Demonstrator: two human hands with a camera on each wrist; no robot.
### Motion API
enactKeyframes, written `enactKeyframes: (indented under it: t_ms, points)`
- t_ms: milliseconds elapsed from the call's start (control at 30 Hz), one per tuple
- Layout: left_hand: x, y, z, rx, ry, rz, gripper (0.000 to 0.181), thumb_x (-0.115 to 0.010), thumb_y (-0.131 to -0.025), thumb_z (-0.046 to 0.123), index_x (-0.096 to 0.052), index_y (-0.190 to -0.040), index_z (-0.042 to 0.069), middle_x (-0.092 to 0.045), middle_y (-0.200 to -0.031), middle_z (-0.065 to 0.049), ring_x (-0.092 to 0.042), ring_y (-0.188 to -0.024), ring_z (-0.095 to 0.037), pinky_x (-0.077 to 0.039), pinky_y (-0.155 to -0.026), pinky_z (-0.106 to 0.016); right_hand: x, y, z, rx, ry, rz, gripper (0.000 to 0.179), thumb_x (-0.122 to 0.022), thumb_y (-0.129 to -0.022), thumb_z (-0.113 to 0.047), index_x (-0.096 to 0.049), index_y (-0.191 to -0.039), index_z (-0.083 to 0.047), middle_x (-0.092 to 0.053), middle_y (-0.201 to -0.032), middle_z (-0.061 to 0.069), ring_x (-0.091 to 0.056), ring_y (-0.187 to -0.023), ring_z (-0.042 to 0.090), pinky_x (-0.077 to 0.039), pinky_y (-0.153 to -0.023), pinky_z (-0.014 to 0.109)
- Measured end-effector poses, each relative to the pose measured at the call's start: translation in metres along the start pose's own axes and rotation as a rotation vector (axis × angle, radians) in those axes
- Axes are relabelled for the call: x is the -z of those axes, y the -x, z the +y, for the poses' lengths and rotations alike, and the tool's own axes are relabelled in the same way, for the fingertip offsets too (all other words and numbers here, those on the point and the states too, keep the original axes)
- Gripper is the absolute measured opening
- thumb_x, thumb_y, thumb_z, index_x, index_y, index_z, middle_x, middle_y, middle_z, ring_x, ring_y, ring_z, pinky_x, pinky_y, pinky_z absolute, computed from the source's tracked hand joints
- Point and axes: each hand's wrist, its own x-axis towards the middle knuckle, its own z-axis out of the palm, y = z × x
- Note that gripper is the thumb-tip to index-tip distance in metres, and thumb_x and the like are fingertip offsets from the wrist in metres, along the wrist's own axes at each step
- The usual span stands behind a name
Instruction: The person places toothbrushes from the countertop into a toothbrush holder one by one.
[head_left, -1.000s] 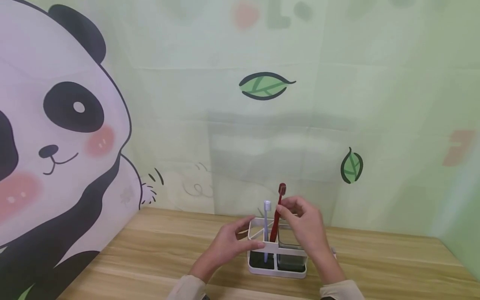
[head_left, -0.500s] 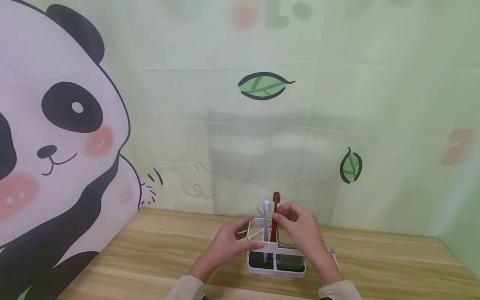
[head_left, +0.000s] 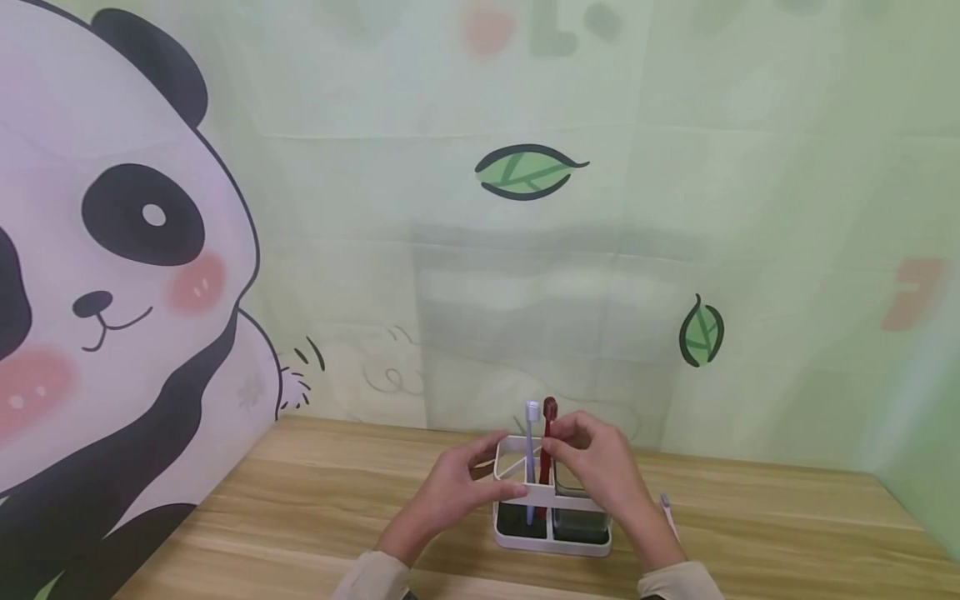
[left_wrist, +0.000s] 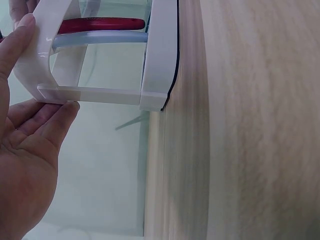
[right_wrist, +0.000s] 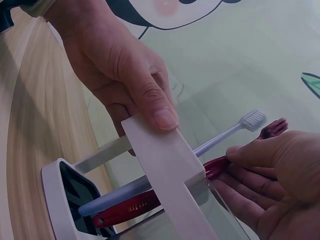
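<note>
A white toothbrush holder with a dark base stands on the wooden table. Its left side is held by my left hand, the thumb on the front rail and the fingers behind. Between the thumb and fingers of my right hand is the neck of a red toothbrush, whose head points up. The handle reaches down inside the holder's left part, its end close to the base in the right wrist view. Right beside it, a pale purple toothbrush stands in the same part, bristles up.
A clear cup sits in the holder's right part. Another light toothbrush is partly visible on the table, right of my right forearm. Behind the wooden table hangs a pale green backdrop with a panda and leaves.
My right hand has moved down and slightly left, lowering the red toothbrush deeper into the holder. My left hand and the holder have stayed in place.
</note>
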Motion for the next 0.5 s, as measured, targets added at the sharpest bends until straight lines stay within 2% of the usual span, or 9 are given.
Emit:
enactKeyframes:
  t_ms: [500]
  points:
    - [0.0000, -0.0002, -0.0007, -0.007, 0.008, -0.008, 0.080, -0.089, -0.090, 0.025, -0.051, -0.154, -0.001, -0.057, -0.149, -0.026, -0.060, -0.133, -0.044, -0.054, -0.107, -0.050, 0.0017, 0.0004, 0.0015, -0.016, -0.006, -0.018, 0.011, -0.081, -0.093, -0.002, -0.074, -0.100, -0.006, -0.076, -0.094, 0.001, -0.073, -0.093, 0.022, -0.063, -0.087, 0.045]
